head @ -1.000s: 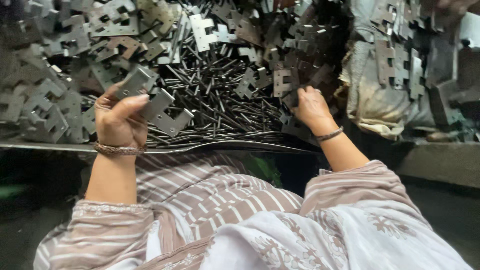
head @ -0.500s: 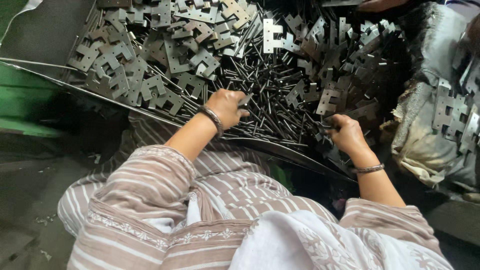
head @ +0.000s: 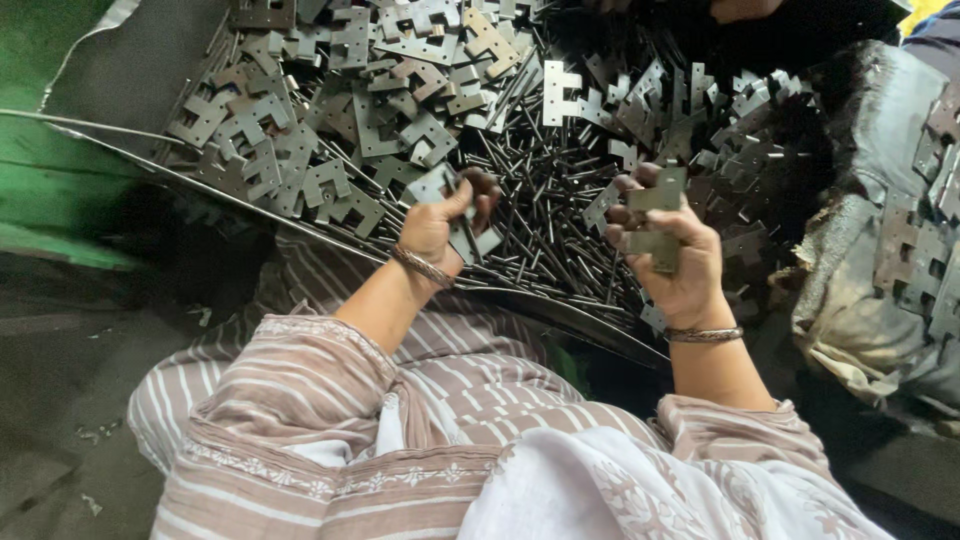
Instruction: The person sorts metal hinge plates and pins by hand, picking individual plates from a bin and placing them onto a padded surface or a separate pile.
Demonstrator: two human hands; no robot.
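Fingers of the left hand (head: pixel 435 225) clamp a hinge leaf (head: pixel 470 238); right hand (head: pixel 680 265), at three o'clock, grips stacked leaves (head: pixel 658 215) upright, keeping them aligned above the pins (head: pixel 545 235).

over on the far right, a worn grey sack (head: pixel 880 300) slumps beside the heap, a few flat metal plates (head: pixel 925 250) lying on top of it. down the left edge runs a green surface (head: pixel 50 200), with a thin curved metal rim (head: pixel 120 135) arcing across it. bottom left, dark floor (head: pixel 60 420) dotted with small scraps (head: pixel 90 500).
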